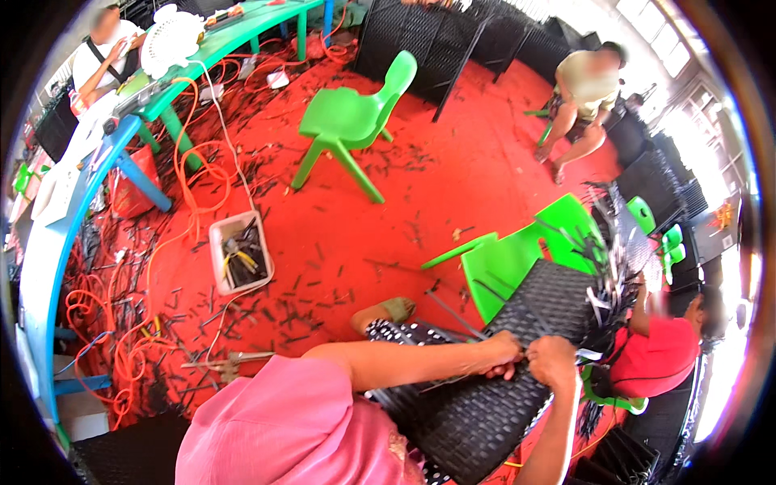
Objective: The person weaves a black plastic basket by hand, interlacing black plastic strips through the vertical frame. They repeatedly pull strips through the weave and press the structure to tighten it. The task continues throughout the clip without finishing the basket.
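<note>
A black woven panel (477, 416) lies across my lap and reaches forward over a green chair (493, 271). Over its middle, my left hand (503, 354) is closed, with a flat dark strip (454, 314) running out from it toward the upper left. Close beside it on the right, my right hand (552, 361) is clenched against the weave. What sits inside the right fingers is hidden. Many loose black and grey strips (610, 259) fan out from the panel's far end.
A white bin (241, 252) with tools and strips stands on the red floor (339, 250) at left, near tangled orange hoses (190, 194). Beyond are a green chair (352, 117) and a long table (222, 52). A person in red (659, 352) sits at right; others sit farther off.
</note>
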